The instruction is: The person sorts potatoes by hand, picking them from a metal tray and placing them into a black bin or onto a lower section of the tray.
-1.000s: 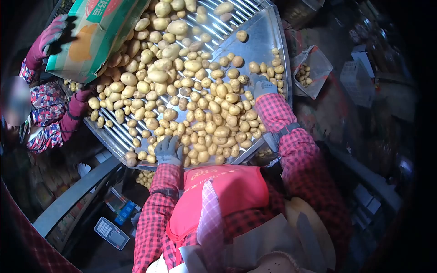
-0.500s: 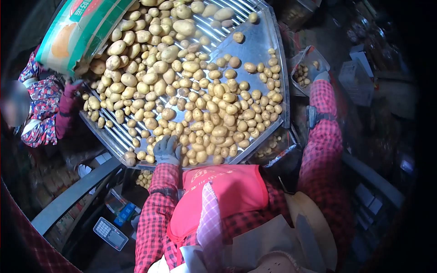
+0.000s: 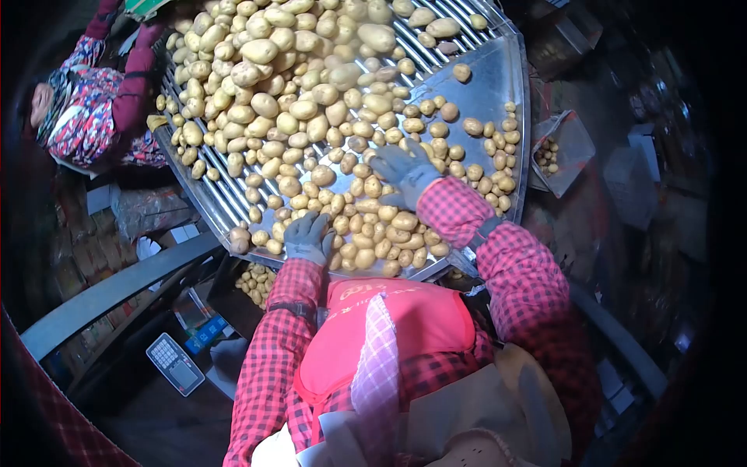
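Many yellow potatoes (image 3: pixel 274 105) lie heaped on a metal sorting table (image 3: pixel 486 82) with a slatted surface and a flat sheet at the right. My left hand (image 3: pixel 308 237), in a grey glove, rests at the table's front edge against small potatoes, its fingers apart. Over the middle of the smaller potatoes, my right hand (image 3: pixel 406 175), also gloved in grey, reaches left with fingers spread. Its fingertips touch potatoes, and neither hand is closed round one. What lies under the palms is hidden.
A co-worker in a patterned top (image 3: pixel 97 109) reaches toward a green carton (image 3: pixel 144 8) at upper left. Right of the table stands a plastic-lined bin (image 3: pixel 572 159) with small potatoes. More potatoes (image 3: pixel 255 282) sit below the front edge, near a calculator-like device (image 3: pixel 175 364).
My right hand has come from the bin at the right onto the potatoes. The co-worker's carton has moved up, mostly out of view, and the heap at upper left is larger. The view has shifted.
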`<act>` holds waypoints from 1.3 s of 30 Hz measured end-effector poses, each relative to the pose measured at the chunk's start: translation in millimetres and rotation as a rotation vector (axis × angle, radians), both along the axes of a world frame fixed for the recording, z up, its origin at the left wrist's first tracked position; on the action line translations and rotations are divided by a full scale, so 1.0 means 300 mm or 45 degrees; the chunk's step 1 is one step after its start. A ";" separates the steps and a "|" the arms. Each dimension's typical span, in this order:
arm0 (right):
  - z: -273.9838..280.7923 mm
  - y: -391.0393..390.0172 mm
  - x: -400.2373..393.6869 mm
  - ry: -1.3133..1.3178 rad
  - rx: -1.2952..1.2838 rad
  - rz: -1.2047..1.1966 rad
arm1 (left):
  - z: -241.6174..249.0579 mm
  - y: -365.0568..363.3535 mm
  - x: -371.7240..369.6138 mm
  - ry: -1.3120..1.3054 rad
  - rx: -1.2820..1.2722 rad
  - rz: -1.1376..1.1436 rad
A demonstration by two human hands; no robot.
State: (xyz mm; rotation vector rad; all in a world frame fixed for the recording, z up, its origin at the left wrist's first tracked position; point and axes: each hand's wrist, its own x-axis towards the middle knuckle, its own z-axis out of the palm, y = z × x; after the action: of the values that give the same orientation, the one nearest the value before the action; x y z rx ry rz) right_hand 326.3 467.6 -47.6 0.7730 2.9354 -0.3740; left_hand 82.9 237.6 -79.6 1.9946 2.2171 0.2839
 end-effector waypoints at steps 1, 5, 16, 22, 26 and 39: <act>0.026 0.022 0.010 -0.109 -0.237 -0.041 | 0.002 -0.001 -0.001 0.008 -0.002 0.013; 0.001 0.077 0.142 -0.078 -0.085 -0.304 | 0.015 0.000 0.002 -0.024 0.000 0.032; -0.011 0.428 0.297 0.160 -0.140 -1.142 | 0.033 -0.001 -0.022 -0.139 0.021 0.023; -0.231 0.473 0.126 -0.470 -0.183 -1.258 | 0.036 0.006 -0.033 -0.129 -0.013 0.020; -0.108 0.304 -0.098 -0.114 -0.170 -1.270 | 0.034 0.011 -0.035 -0.152 0.003 0.038; -0.059 0.062 -0.327 -0.347 -0.330 -0.275 | 0.027 0.024 -0.033 -0.143 0.064 0.006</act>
State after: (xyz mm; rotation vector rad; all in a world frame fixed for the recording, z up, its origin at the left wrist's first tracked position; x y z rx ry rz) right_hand 228.1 486.3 -65.2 1.0131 2.4970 -0.5985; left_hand 72.9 244.9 -71.5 1.9470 2.1663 0.4450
